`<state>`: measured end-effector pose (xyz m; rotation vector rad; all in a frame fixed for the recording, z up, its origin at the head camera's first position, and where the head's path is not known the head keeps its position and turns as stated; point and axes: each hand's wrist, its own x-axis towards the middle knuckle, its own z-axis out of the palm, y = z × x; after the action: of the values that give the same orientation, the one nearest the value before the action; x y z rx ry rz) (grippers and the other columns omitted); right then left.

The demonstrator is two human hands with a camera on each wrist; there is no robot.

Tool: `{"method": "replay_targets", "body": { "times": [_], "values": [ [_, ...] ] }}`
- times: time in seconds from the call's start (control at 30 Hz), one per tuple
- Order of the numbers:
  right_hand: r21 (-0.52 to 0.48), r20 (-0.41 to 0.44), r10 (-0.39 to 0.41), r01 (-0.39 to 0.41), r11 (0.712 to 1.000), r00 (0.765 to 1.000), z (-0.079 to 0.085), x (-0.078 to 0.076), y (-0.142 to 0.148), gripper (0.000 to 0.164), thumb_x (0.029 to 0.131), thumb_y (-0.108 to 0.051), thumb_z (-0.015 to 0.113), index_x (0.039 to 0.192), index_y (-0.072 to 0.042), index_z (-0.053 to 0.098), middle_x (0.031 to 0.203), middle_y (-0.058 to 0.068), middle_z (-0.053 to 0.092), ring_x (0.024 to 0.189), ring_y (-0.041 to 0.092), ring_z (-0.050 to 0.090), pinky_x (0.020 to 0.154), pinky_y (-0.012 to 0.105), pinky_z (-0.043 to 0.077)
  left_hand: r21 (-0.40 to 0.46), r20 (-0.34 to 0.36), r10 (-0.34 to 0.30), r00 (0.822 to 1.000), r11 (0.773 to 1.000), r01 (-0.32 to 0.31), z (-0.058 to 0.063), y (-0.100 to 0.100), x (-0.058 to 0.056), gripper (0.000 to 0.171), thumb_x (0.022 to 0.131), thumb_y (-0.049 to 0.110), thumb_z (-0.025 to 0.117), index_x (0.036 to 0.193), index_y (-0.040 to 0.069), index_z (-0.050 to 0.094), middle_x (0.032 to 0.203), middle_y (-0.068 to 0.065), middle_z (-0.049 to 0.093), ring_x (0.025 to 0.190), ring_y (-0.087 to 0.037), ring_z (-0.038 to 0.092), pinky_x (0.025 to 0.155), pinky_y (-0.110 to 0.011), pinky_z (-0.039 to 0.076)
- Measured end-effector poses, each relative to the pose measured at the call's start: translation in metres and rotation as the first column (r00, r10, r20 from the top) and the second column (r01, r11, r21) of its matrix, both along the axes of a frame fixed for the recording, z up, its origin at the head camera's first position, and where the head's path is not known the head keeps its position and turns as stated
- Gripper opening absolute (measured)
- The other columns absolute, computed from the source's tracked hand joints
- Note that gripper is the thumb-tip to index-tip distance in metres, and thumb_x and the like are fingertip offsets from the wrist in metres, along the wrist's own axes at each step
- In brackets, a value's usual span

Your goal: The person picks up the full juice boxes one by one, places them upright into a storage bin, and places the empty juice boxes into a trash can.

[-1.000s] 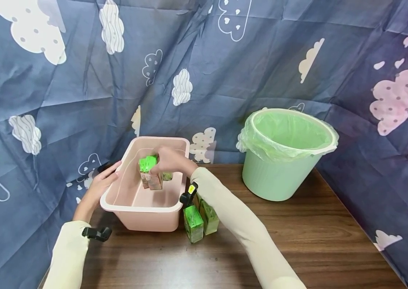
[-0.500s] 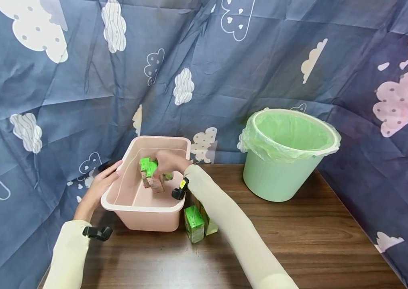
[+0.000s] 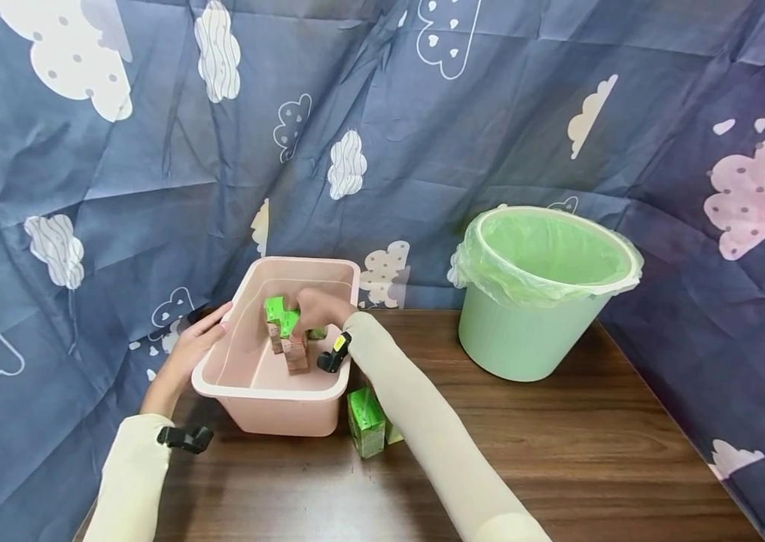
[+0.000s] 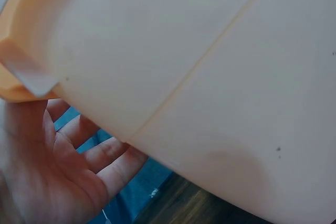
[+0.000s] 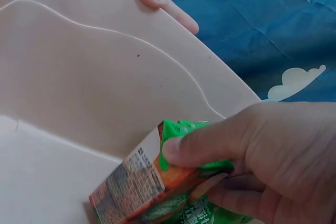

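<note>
My right hand (image 3: 320,307) reaches into a pink plastic tub (image 3: 267,412) and grips a small drink carton (image 3: 297,354) with a green top and reddish-brown sides. The right wrist view shows my thumb pressed on the carton's green end (image 5: 184,124), with fingers round the other side. Beside it in the tub stands another green-topped carton (image 3: 275,310), and a greener carton (image 3: 318,333) shows partly behind my hand. My left hand (image 3: 189,350) holds the tub's left rim, thumb over the edge and fingers (image 4: 118,169) along the outside.
Right of the tub, a green carton (image 3: 366,425) stands on the wooden table (image 3: 525,459); another carton (image 3: 392,434) is mostly hidden by my right sleeve. A light green bin (image 3: 518,339) with a plastic liner stands farther right. Blue cloud-print cloth hangs behind.
My right hand has moved slightly toward me with the carton, which now stands farther forward of the carton beside it. My right forearm has shifted left. My left hand stays on the rim.
</note>
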<state>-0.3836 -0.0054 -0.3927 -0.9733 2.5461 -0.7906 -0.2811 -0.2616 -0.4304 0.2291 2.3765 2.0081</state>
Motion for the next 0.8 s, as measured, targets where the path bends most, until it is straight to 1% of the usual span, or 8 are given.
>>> {"method": "replay_targets", "body": {
  "times": [0.13, 0.23, 0.3, 0.37, 0.4, 0.5, 0.63, 0.8],
  "values": [
    [0.019, 0.043, -0.008, 0.007, 1.0, 0.999, -0.001, -0.002, -0.001, 0.028, 0.071, 0.002, 0.084, 0.091, -0.003, 0.065, 0.066, -0.001, 0.054, 0.055, 0.013, 0.053, 0.05, 0.025, 0.047, 0.01, 0.003, -0.004, 1.0, 1.0, 0.004, -0.001, -0.001, 0.001, 0.059, 0.107, 0.025, 0.053, 0.158, 0.006, 0.03, 0.156, -0.024, 0.036, 0.108, 0.007, 0.057, 0.089, -0.014, 0.049],
    [0.062, 0.013, -0.01, 0.009, 0.998, 1.0, -0.001, -0.004, -0.001, 0.027, 0.072, 0.003, 0.082, 0.095, 0.0, 0.067, 0.072, 0.0, 0.057, 0.058, 0.013, 0.052, 0.051, 0.025, 0.046, 0.024, 0.001, -0.001, 1.0, 1.0, 0.001, 0.0, 0.0, 0.001, 0.059, 0.107, 0.025, 0.053, 0.158, 0.006, 0.03, 0.156, -0.023, 0.037, 0.109, 0.006, 0.057, 0.089, -0.015, 0.049],
    [0.087, -0.017, -0.012, 0.013, 0.996, 1.0, -0.001, -0.005, -0.001, 0.027, 0.073, 0.003, 0.081, 0.096, 0.001, 0.068, 0.075, 0.0, 0.054, 0.06, 0.013, 0.049, 0.052, 0.023, 0.043, 0.028, -0.001, -0.008, 1.0, 1.0, 0.008, 0.001, 0.0, 0.002, 0.06, 0.107, 0.025, 0.053, 0.158, 0.005, 0.029, 0.156, -0.022, 0.037, 0.11, 0.006, 0.057, 0.09, -0.015, 0.049],
    [0.097, -0.025, -0.02, 0.022, 0.995, 0.999, -0.002, -0.007, -0.001, 0.024, 0.072, 0.005, 0.081, 0.091, 0.0, 0.066, 0.073, -0.001, 0.047, 0.06, 0.012, 0.043, 0.052, 0.023, 0.039, 0.041, 0.006, -0.012, 1.0, 0.999, 0.012, 0.002, 0.001, 0.002, 0.06, 0.107, 0.025, 0.053, 0.159, 0.005, 0.029, 0.157, -0.022, 0.036, 0.111, 0.005, 0.057, 0.09, -0.015, 0.049],
    [0.088, -0.014, -0.022, 0.023, 0.996, 1.0, -0.003, -0.007, 0.0, 0.022, 0.072, 0.006, 0.08, 0.085, -0.001, 0.064, 0.071, -0.002, 0.046, 0.06, 0.012, 0.042, 0.052, 0.022, 0.038, 0.048, 0.008, -0.016, 1.0, 0.999, 0.016, 0.002, 0.002, 0.002, 0.06, 0.107, 0.025, 0.053, 0.159, 0.005, 0.028, 0.156, -0.021, 0.037, 0.111, 0.004, 0.057, 0.09, -0.015, 0.049],
    [0.089, 0.006, -0.027, 0.026, 0.996, 1.0, -0.004, -0.012, -0.001, 0.024, 0.073, 0.007, 0.08, 0.077, -0.005, 0.059, 0.067, -0.002, 0.04, 0.06, 0.013, 0.038, 0.052, 0.023, 0.035, 0.057, 0.013, -0.014, 1.0, 0.998, 0.013, 0.002, 0.002, 0.001, 0.061, 0.107, 0.025, 0.053, 0.159, 0.005, 0.028, 0.156, -0.023, 0.036, 0.111, 0.003, 0.058, 0.09, -0.016, 0.05],
    [0.126, -0.028, -0.035, 0.038, 0.991, 0.999, -0.005, -0.017, -0.002, 0.025, 0.073, 0.004, 0.081, 0.081, -0.008, 0.06, 0.07, -0.001, 0.042, 0.061, 0.013, 0.039, 0.054, 0.023, 0.035, 0.036, 0.02, -0.001, 1.0, 0.999, 0.001, 0.004, 0.002, 0.001, 0.061, 0.107, 0.028, 0.053, 0.159, 0.007, 0.029, 0.158, -0.026, 0.033, 0.11, 0.004, 0.057, 0.089, -0.015, 0.05],
    [0.169, -0.046, -0.094, 0.101, 0.98, 0.994, -0.006, -0.018, -0.002, 0.026, 0.075, 0.004, 0.078, 0.079, -0.009, 0.056, 0.073, 0.0, 0.044, 0.062, 0.014, 0.04, 0.054, 0.024, 0.034, 0.034, 0.03, 0.001, 1.0, 0.999, -0.002, 0.003, 0.002, 0.002, 0.061, 0.107, 0.027, 0.053, 0.159, 0.007, 0.028, 0.158, -0.027, 0.032, 0.111, 0.003, 0.057, 0.089, -0.015, 0.049]
  ]
}}
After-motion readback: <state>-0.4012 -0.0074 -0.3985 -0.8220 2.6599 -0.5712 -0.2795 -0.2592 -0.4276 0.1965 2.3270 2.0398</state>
